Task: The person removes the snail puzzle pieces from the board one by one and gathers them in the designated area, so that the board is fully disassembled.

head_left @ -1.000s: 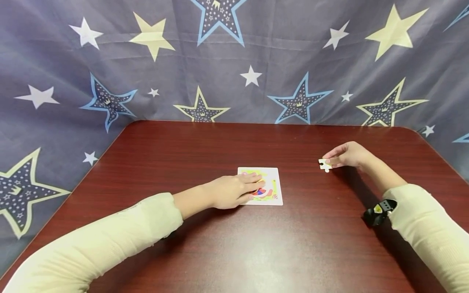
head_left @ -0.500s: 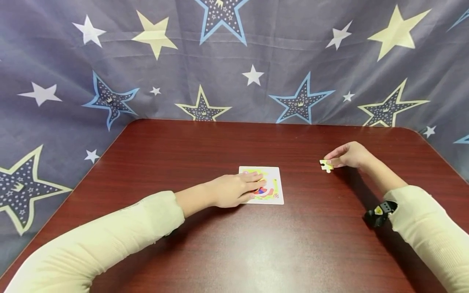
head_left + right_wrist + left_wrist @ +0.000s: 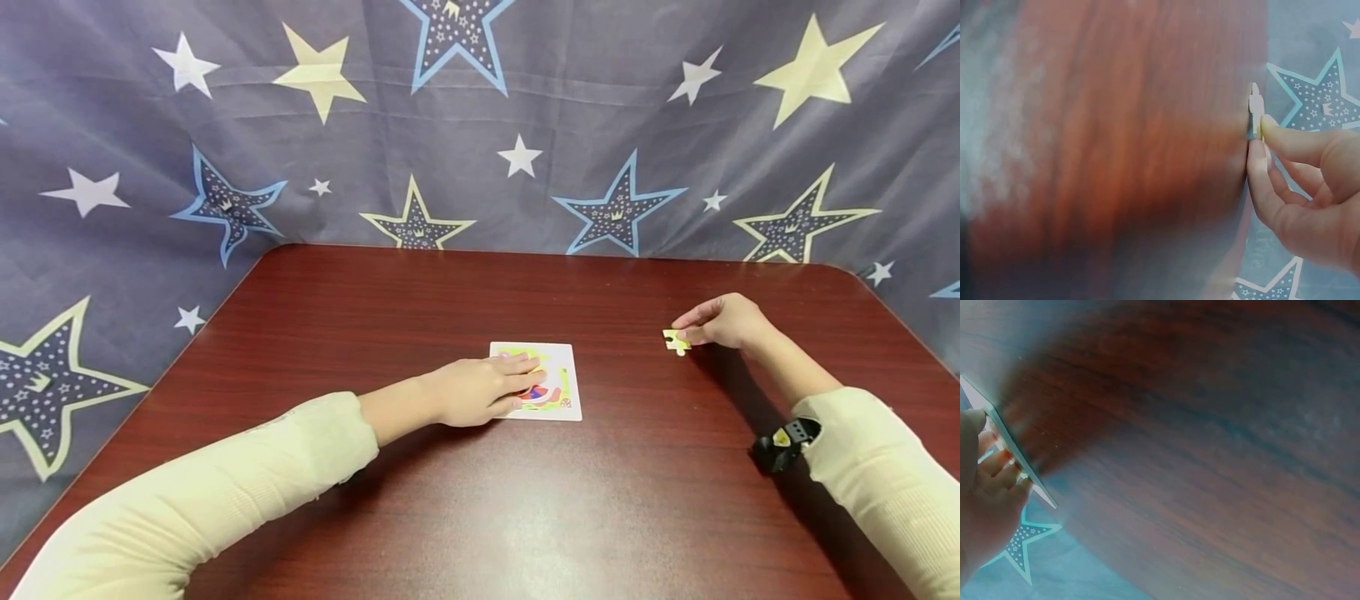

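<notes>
Holds a cream-fabric-sleeved left arm (image 3: 225,479) stretched in from the lower left, with the left wrist (image 3: 393,414) uncovered. Lays the bare left hand (image 3: 480,392) palm down, with fingers (image 3: 527,381) straight and slightly spread. Angles a cream-fabric-sleeved right arm (image 3: 888,475) in from the lower right. Pinches with the bare right hand (image 3: 726,322), between thumb (image 3: 1297,140) and fingertips.

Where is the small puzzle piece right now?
In the head view, the small puzzle piece is right of centre, pinched in the right hand, to the right of the white-bordered board under the left hand.
</notes>
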The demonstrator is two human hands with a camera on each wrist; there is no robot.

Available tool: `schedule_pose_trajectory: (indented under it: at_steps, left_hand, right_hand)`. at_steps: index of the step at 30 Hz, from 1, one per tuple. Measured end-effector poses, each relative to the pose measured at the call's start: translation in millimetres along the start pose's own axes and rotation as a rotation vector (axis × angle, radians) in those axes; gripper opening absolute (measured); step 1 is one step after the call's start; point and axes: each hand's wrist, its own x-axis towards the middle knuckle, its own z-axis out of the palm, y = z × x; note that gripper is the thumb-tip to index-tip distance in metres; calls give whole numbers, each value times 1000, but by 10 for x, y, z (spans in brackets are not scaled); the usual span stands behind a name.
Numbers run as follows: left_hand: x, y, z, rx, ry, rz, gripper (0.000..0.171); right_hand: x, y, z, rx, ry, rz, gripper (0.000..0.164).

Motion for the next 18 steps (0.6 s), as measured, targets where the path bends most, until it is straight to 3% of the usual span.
schedule_pose_trajectory:
  at_steps: [8, 14, 18]
  left_hand:
    - [4, 0, 5, 6, 16, 0, 50]
    - [7, 7, 16, 17, 13, -2, 50]
    - [-2, 15, 7, 26, 10, -2, 50]
  right_hand:
    - [3, -4, -9, 34, -10, 5, 37]
    - [-5, -29, -21, 123, -34, 12, 43]
    - [-29, -134, -2, 78, -13, -18, 43]
